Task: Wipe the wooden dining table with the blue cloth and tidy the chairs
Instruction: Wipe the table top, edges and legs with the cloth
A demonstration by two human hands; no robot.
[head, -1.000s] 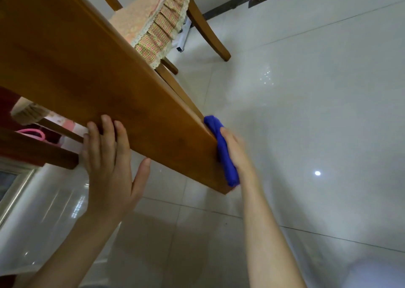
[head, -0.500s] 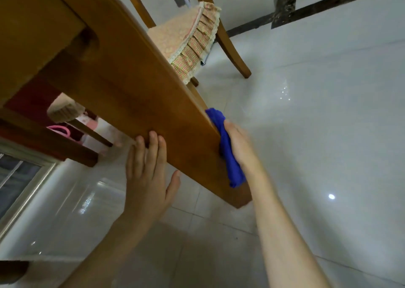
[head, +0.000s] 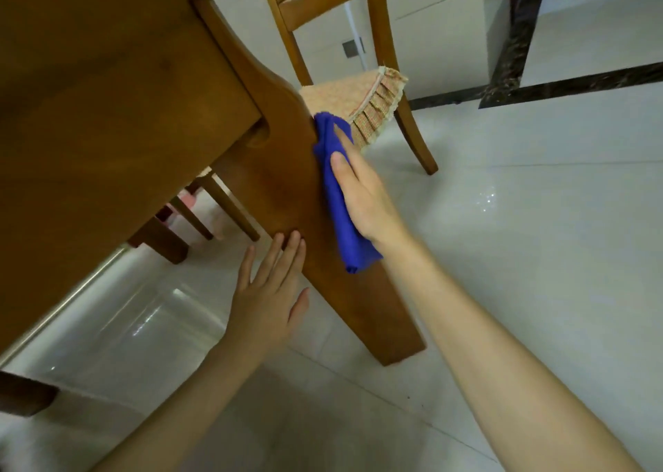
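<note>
Pale glossy floor tiles [head: 520, 256] take up most of the head view, with a dark marbled strip [head: 516, 40] running across them at the far side. Next in size is the wooden dining table [head: 107, 112], seen from low down, so that its side panel fills the upper left. Its broad, flat leg [head: 280, 184] slants down from there to the tiles.

Just behind the leg stands a wooden chair [head: 323, 1] with a frilled checked cushion [head: 341, 94] on its seat. More chair legs [head: 229, 206] show under the table, further back.

The blue cloth [head: 341, 220] lies lengthwise along the right edge of the leg, bunched at its top end beside the cushion and hanging a little loose at its lower end. The right hand [head: 362, 191] lies flat over it with straight fingers, pressing it against the wood rather than clutching it. The left hand [head: 265, 292] is also flat and holds nothing; its fingertips [head: 292, 240] touch the face of the leg lower down, as if to steady it.

My reading is that the wiping step is in hand and has reached the leg, while the chairs are not yet tidied. The next move likely calls for sliding the cloth along the edge under even pressure, keeping it from slipping out beneath the palm. Whether the tabletop is already clean cannot be told from here.
</note>
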